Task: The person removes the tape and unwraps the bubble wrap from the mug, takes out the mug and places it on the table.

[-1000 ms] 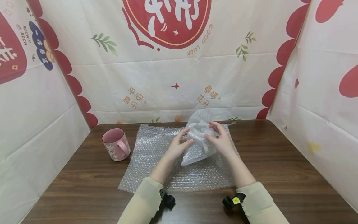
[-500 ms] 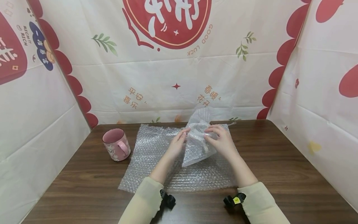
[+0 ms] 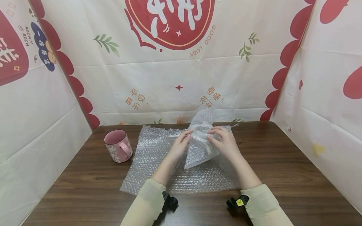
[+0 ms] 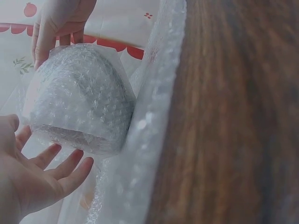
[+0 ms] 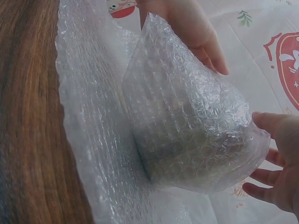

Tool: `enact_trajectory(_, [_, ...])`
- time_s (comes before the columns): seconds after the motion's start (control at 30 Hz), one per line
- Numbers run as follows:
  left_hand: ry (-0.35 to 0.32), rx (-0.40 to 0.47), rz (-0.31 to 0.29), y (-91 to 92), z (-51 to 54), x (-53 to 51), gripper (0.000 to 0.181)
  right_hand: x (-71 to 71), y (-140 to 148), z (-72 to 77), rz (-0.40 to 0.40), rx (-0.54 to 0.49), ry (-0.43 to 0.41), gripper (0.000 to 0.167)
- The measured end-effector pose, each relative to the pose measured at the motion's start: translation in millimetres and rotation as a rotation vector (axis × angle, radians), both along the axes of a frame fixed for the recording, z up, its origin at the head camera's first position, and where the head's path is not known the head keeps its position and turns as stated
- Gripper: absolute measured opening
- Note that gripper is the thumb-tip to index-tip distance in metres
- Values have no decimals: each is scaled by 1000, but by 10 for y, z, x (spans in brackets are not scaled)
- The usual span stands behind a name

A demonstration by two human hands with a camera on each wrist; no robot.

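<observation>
A bubble-wrapped bundle (image 3: 200, 141) stands on a flat sheet of bubble wrap (image 3: 158, 157). Something rounded is inside; the layers blur its kind. On the bundle's left side, the fingertips of my left hand (image 3: 178, 145) touch the wrap. The left wrist view shows this left hand (image 4: 37, 179) with fingers spread and nearly straight beside the bundle (image 4: 84, 98). My right hand (image 3: 225, 143) pinches a fold of wrap at the upper right. Close up, the right hand (image 5: 285, 158) has its thumb on one side of that edge and fingers on the other.
A pink mug (image 3: 117, 146) with a floral pattern stands left of the sheet, its handle toward the right. The brown wooden table (image 3: 282, 175) runs back to a printed cloth (image 3: 158, 75), which also hangs at both sides.
My right hand has moved slightly left, and its spread fingers have closed on the wrap's edge. The left fingers have drawn nearer the thumb. The bundle's lower corner has shifted a little.
</observation>
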State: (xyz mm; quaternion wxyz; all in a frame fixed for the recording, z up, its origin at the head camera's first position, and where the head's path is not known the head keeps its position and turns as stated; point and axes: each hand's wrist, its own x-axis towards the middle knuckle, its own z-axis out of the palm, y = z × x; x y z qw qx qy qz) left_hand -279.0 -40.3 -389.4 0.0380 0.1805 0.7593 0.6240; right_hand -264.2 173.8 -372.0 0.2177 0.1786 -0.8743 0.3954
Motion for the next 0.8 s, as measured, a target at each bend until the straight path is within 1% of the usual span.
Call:
enact_trajectory(0.13, [12,-5,-3,-13,147,134,40,-4,2,3,-7,10,7,20])
enact_trajectory(0.2, [13,-2,-1,-10,167,157,40,-4,5,5,-11,13,14,20])
enact_trajectory(0.33, [12,6,-8,-5,172,161,42,11,9,14,-23,17,24,19])
enact_trajectory(0.57, [16,-6,-24,-2,129,127,48,25,28,31,-16,17,28,18])
enact_trajectory(0.8, [11,8,-33,-5,137,136,49,13,48,47,-8,13,37,18])
